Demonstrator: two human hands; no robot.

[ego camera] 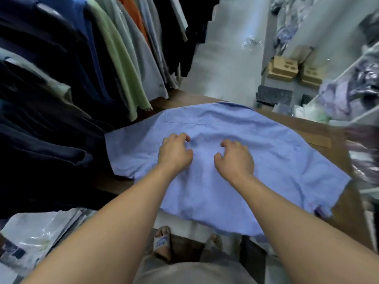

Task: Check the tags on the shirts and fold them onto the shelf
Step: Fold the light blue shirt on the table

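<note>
A light blue short-sleeved cloth shirt [276, 160] lies flat on the brown wooden table [320, 137], under both hands. The left hand [176, 153] and right hand [234, 158] rest on it side by side, fingers bent. I cannot tell if they pinch it.

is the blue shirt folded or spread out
Spread out. The blue shirt lies flat across the wooden counter, its short sleeves extended to both sides.
</note>
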